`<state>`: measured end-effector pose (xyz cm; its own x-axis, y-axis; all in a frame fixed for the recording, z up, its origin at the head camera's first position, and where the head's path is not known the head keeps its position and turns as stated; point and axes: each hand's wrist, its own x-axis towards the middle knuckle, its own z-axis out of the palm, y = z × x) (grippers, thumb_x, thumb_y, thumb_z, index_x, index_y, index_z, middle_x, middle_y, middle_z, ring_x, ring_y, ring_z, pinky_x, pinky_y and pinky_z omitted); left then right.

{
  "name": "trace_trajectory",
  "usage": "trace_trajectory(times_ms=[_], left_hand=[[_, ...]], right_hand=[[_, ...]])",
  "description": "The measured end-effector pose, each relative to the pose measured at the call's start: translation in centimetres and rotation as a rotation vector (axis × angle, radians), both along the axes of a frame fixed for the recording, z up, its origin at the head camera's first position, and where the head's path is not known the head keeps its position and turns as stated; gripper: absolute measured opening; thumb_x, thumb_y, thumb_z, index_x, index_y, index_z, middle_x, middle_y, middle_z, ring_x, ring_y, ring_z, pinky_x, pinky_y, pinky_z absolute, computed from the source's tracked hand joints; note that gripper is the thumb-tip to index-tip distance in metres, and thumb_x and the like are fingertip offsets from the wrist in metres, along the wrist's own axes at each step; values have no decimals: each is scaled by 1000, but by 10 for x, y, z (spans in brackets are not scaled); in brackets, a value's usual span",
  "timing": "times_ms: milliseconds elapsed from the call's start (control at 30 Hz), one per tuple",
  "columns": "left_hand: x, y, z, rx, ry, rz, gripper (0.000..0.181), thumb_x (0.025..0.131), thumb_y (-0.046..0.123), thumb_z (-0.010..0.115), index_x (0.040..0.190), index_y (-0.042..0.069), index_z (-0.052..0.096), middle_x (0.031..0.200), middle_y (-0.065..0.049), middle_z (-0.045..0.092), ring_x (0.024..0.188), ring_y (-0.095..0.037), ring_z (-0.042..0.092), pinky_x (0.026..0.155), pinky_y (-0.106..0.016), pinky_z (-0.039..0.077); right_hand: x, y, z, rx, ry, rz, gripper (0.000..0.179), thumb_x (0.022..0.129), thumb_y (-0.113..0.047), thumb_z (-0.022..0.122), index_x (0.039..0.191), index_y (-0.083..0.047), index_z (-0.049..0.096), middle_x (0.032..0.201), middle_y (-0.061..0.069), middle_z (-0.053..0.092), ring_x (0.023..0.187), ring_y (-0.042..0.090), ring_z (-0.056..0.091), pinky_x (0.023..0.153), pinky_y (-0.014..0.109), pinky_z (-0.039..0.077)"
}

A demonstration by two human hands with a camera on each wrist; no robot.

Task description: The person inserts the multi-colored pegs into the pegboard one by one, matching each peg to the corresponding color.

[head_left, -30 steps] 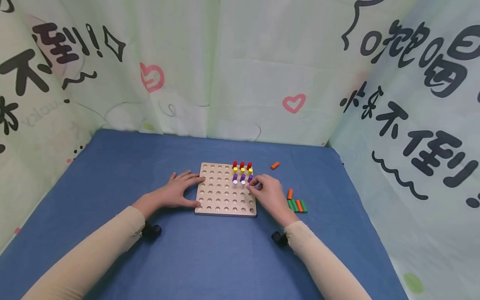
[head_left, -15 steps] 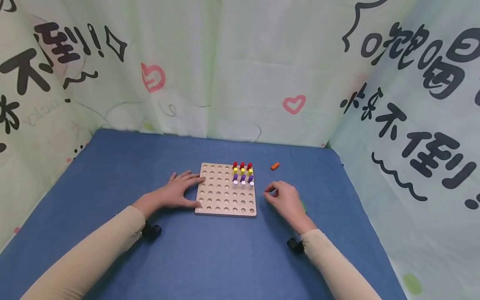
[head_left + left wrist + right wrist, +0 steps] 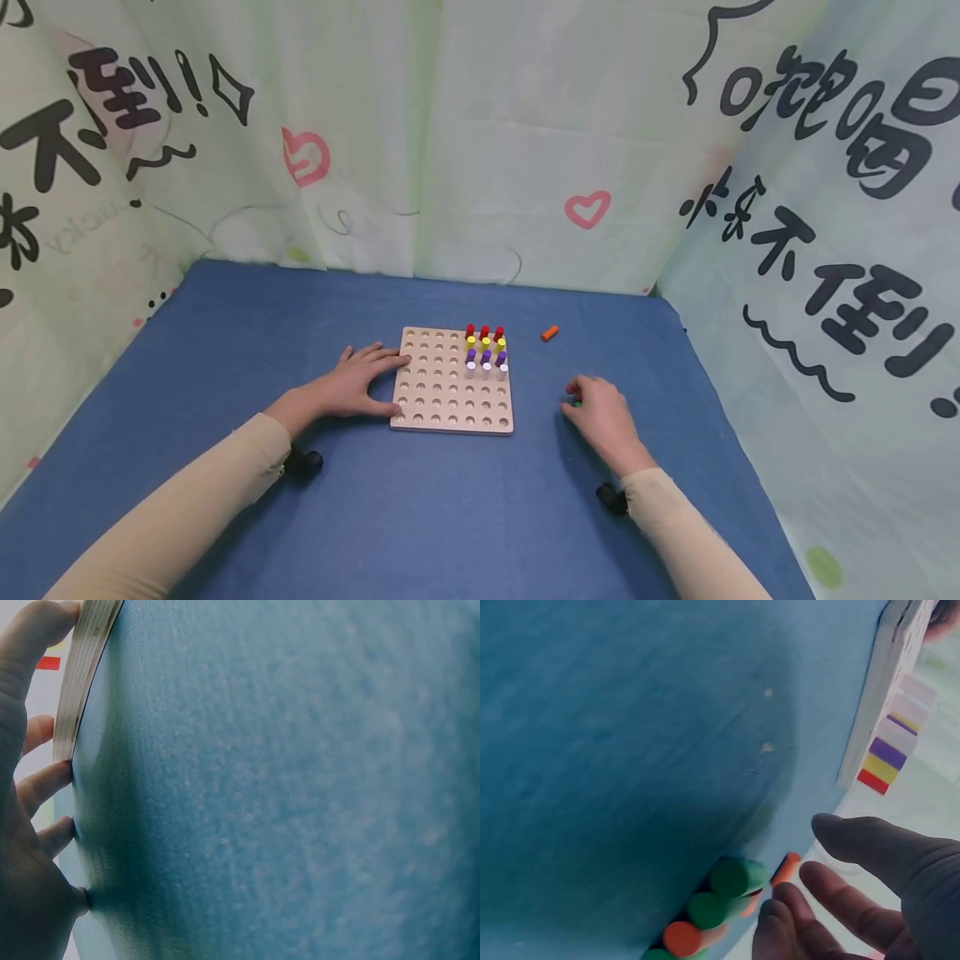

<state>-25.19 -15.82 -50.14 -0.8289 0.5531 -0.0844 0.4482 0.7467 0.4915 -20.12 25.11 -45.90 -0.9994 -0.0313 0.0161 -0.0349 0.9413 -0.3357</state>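
My left hand (image 3: 348,388) rests against the left edge of a wooden peg board (image 3: 428,394), thumb and fingers spread. Rows of red pegs (image 3: 484,332), yellow pegs (image 3: 485,342), purple pegs (image 3: 486,357) and white pegs (image 3: 487,371) stand in its holes at the right. To the right of the board, my right hand (image 3: 602,418) hovers over loose pegs, mostly hiding them in the head view. The right wrist view shows green pegs (image 3: 730,878) and an orange peg (image 3: 682,939) lying side by side near its fingers, with thumb and fingers apart and nothing between them.
A single orange peg (image 3: 550,333) lies on the blue cloth (image 3: 420,517) beyond the right hand. Printed pale curtains (image 3: 487,167) enclose the table at the back and both sides. A black wrist camera (image 3: 612,500) sits under the right wrist.
A third white peg now stands in the board, released by my right hand. That hand has moved right and down to the loose pegs. My left hand has stayed put.
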Motion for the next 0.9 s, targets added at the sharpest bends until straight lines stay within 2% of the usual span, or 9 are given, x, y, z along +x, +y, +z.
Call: trace_trajectory(times_ms=[200, 467, 733, 900], left_hand=[[0, 0, 0, -2, 5, 1, 90, 87, 62, 75, 160, 22, 42, 166, -14, 36, 157, -45, 19, 119, -77, 4], [0, 1, 1, 0, 0, 7, 90, 86, 61, 76, 160, 22, 42, 166, -14, 36, 157, -44, 18, 119, -76, 3], [1, 1, 0, -1, 0, 8, 90, 87, 61, 75, 160, 22, 42, 166, -14, 36, 158, -44, 18, 119, -76, 3], [1, 1, 0, -1, -2, 13, 90, 87, 62, 75, 160, 21, 42, 166, -14, 36, 157, -45, 18, 119, -76, 3]], right_hand=[[4, 7, -5, 10, -29, 1, 19, 91, -11, 76, 107, -2, 70, 100, 16, 66, 85, 29, 62, 77, 48, 55], [5, 4, -8, 5, -51, 34, 15, 90, -2, 74, 104, -2, 71, 88, 10, 64, 78, 24, 58, 70, 43, 51], [5, 1, -8, -18, -66, 35, 14, 90, -1, 73, 104, -2, 75, 93, 12, 68, 81, 25, 62, 73, 43, 54], [5, -2, -8, -26, -46, 44, 12, 90, -1, 72, 102, -3, 75, 95, 13, 70, 81, 25, 64, 73, 44, 56]])
